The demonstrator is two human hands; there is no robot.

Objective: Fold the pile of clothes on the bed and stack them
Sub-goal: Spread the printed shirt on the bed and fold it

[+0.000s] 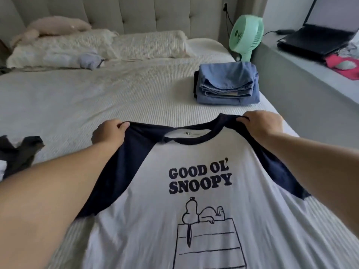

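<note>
Head view: one dark garment lies crumpled at nine o'clock. Left hand pinches the white T-shirt at its navy left shoulder; right hand pinches the right shoulder, both arms outstretched, print side up over the ribbed bed. One folded blue stack sits at one o'clock.

The T-shirt lies spread on the bed nearest the person, the folded stack behind it to the right, a fan beyond that, pillows far left.
</note>
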